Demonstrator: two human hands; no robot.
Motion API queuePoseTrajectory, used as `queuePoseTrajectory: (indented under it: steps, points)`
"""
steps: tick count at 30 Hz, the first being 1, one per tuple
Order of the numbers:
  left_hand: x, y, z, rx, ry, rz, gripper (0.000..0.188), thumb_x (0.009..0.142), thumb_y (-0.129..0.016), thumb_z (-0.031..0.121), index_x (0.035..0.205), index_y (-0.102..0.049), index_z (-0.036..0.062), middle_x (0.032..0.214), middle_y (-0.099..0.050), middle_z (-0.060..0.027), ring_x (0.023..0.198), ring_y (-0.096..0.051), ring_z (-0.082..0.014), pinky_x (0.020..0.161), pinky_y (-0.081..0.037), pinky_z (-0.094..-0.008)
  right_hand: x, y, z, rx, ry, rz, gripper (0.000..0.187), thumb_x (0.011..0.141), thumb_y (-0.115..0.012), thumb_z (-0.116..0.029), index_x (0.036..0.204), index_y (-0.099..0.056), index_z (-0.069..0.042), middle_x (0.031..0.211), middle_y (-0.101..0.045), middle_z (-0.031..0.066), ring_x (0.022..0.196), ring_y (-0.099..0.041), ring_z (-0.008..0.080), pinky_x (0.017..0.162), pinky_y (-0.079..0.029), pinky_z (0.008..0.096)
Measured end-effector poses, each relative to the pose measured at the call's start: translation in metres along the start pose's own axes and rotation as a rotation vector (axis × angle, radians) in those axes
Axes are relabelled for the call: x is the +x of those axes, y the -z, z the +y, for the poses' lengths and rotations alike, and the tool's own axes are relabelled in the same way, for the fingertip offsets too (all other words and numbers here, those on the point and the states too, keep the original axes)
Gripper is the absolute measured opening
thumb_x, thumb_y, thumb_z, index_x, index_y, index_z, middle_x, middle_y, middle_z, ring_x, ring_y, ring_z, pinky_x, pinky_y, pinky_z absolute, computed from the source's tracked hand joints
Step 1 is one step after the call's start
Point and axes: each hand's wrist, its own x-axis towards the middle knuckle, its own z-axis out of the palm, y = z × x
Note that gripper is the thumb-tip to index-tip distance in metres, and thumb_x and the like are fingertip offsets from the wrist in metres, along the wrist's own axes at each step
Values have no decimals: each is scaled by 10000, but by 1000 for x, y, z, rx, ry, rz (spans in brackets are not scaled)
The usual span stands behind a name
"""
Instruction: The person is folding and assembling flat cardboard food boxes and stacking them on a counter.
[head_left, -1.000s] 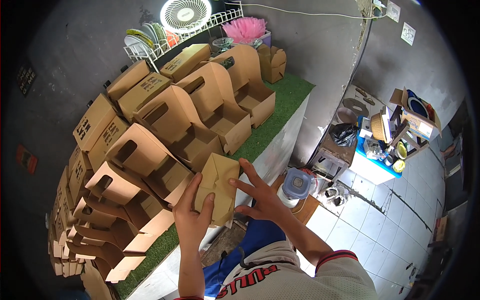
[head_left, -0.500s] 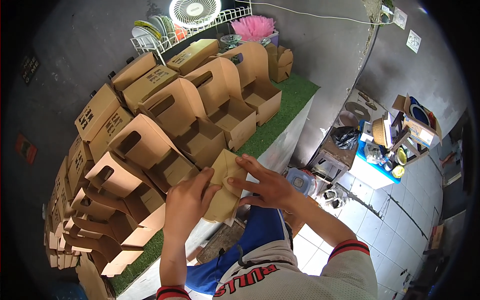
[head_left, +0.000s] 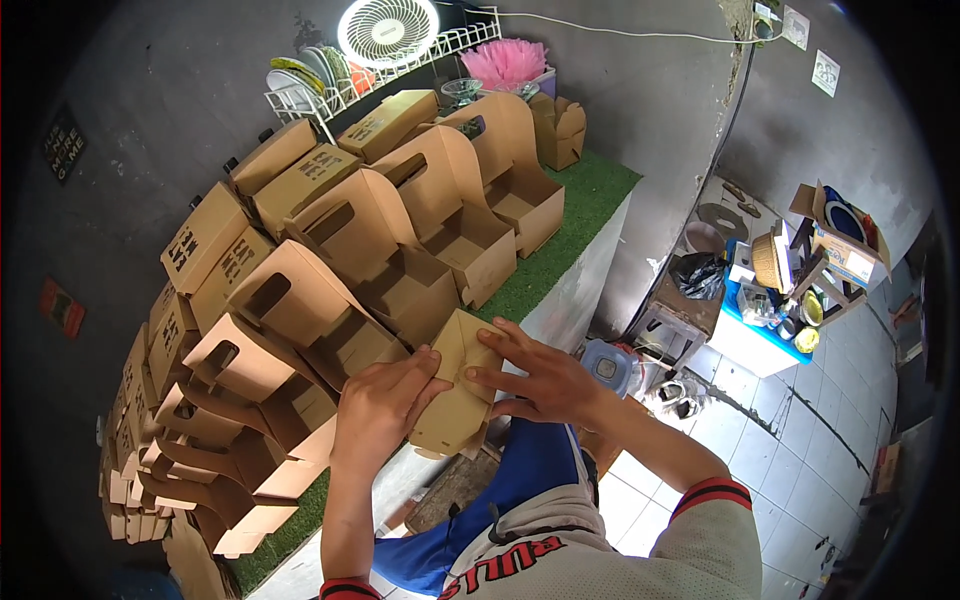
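Note:
Between my two hands is a small brown cardboard box (head_left: 450, 415), with folded panels meeting on its upper face. My left hand (head_left: 380, 410) grips its left side, the fingers and thumb bent over the top edge. From the right, my right hand (head_left: 548, 378) holds the other side, fingers lying across the panels. The underside of the box is hidden. Just beyond it stand open cardboard carrier boxes (head_left: 405, 295) with tall slotted handle backs, lined up in a row.
Closed brown boxes (head_left: 305, 180) with dark print are stacked behind the row. Green artificial turf (head_left: 600, 190) covers the counter. A white dish rack (head_left: 322, 112) and a lit round fan (head_left: 388, 28) are at the back. To the right, a blue-edged white table (head_left: 760, 345) carries containers above the tiled floor.
The box, still in both hands, sits slightly lower and further right in view. The whole scene has shifted a little with my head. My fingers keep nearly the same hold.

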Motion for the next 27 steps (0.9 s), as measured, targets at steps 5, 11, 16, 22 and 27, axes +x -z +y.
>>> queuePoseTrajectory:
  steps: [5, 11, 16, 22, 27]
  points:
    - [1, -4, 1, 17, -1, 28, 289, 729, -812, 192, 947, -713, 31, 920, -738, -127, 726, -706, -267, 635, -550, -346, -1, -1, 3, -77, -2, -22, 576, 789, -720, -426, 1331, -575, -294, 1463, -440, 117, 1351, -423, 400, 969, -504, 441]
    - [0, -6, 5, 62, -5, 15, 321, 720, -818, 186, 991, -716, 47, 919, -738, -123, 696, -696, -260, 629, -548, -337, -3, -8, 2, -110, -14, -26, 571, 803, -717, -401, 1335, -546, -284, 1465, -434, 101, 1365, -396, 374, 933, -513, 394]
    - [0, -4, 4, 60, 27, -58, 262, 782, -779, 194, 1007, -730, 69, 976, -730, -147, 744, -703, -257, 647, -560, -350, -1, -11, 4, -37, -27, 53, 540, 812, -705, -394, 1324, -565, -296, 1461, -446, 73, 1370, -396, 358, 959, -498, 409]
    - [1, -4, 1, 69, 4, -9, 318, 737, -812, 191, 1029, -730, 95, 920, -733, -143, 695, -697, -251, 630, -547, -342, -2, -11, 11, 187, -55, 55, 426, 809, -719, -356, 1211, -619, -255, 1465, -453, 41, 1380, -386, 362, 1045, -438, 454]
    - [0, -4, 4, 117, -4, -28, 312, 729, -820, 191, 1008, -729, 87, 912, -735, -125, 672, -687, -247, 616, -542, -340, 0, -6, 10, 311, -104, 29, 380, 811, -728, -341, 1152, -629, -207, 1469, -465, 50, 1408, -361, 351, 1063, -430, 454]
